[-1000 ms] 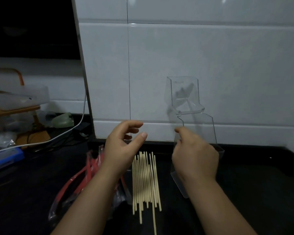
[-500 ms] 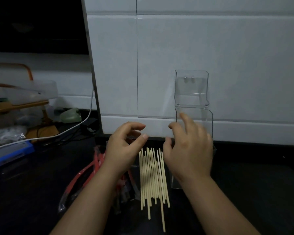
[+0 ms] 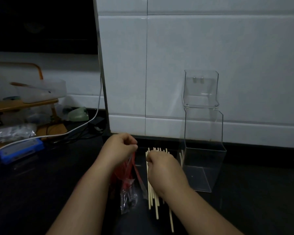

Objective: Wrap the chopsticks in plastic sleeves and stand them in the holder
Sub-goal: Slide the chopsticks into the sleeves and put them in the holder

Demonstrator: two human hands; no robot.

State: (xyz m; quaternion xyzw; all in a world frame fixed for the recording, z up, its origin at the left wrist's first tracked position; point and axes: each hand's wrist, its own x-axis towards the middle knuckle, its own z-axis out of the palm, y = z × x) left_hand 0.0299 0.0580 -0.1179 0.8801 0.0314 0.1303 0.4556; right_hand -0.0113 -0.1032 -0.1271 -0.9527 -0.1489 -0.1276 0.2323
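Left hand: the left hand (image 3: 119, 150) is hovering over the desk's (image 3: 49, 184) far edge, just left of the chopsticks. Its fingers are curling in and pinching the top end of the sleeves (image 3: 127, 182).
Sleeves: a red and clear plastic bundle is lying on the desk under the left wrist. One strip is running up from it into the pinch. Its near end is showing crinkled clear film.
Right hand: the right hand (image 3: 165, 172) is resting knuckles-up on the chopsticks (image 3: 152, 197), clenching. Its thumb and forefinger are closing on the leftmost sticks near their far ends. The hand is hiding how many it is grasping.
Chopsticks: pale bare sticks are lying flat side by side on the desk, between the sleeves and the holder. Their tips are pointing toward the wall (image 3: 176, 65), and a few near ends are sticking out farther than the rest.
Holder: the clear holder (image 3: 204, 150) is standing upright against the wall, just right of the right hand. No sticks are sitting inside it.
Desk: the dark top is carrying everything.
Far left: a white cable (image 3: 92, 121) is trailing across the desk. A blue box (image 3: 20, 148), a wooden rack (image 3: 24, 104) and a frosted tub (image 3: 41, 90) are sitting well apart from the hands.
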